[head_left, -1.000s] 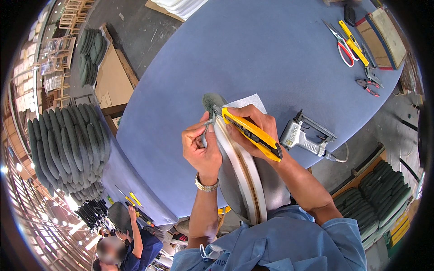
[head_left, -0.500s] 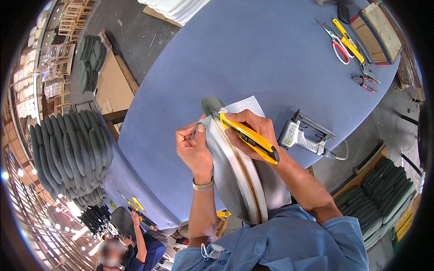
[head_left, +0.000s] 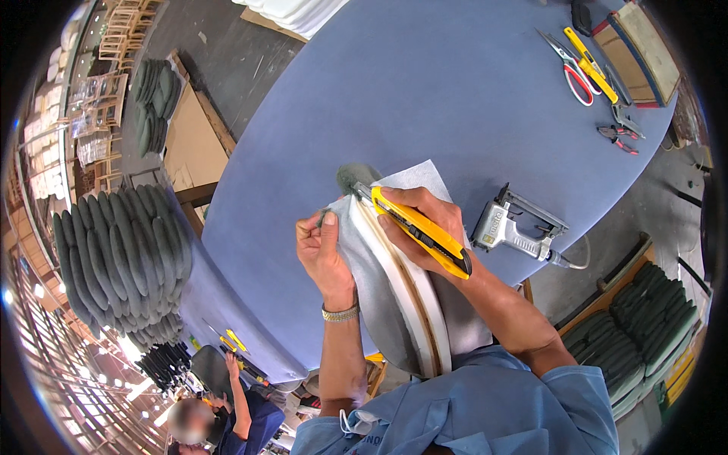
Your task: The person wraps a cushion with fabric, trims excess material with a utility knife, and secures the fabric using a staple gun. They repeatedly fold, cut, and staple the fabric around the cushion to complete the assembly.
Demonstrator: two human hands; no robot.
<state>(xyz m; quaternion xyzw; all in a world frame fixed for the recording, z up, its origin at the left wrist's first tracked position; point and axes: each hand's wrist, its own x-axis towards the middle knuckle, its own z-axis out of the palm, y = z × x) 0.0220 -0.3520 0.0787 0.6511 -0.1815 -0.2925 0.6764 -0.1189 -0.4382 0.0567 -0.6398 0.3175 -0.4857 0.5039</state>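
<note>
My right hand (head_left: 427,216) grips a yellow utility knife (head_left: 432,241), its blade end at the top of an upholstered chair seat (head_left: 406,303). The seat stands on edge against my body, with white padding and a brown wooden strip showing along its narrow side. Grey lining fabric (head_left: 355,243) spreads from both sides of that strip. Dark green cover cloth (head_left: 353,174) shows at the seat's far end, beside the blade. Left of the seat, my left hand (head_left: 326,254) pinches the edge of the cloth between thumb and fingers; a bit of green shows there.
On the blue-covered table (head_left: 425,91), a staple gun (head_left: 516,227) with an air hose lies right of the seat. Scissors (head_left: 572,76), another yellow knife (head_left: 591,64) and pliers (head_left: 618,138) lie far right. Stacked green cushions (head_left: 125,254) stand left; a co-worker (head_left: 254,413) is at lower left.
My left hand has shifted slightly left with the pinched cloth, away from the blade. The knife stays at the seat's far end. The whole view has shifted a little.
</note>
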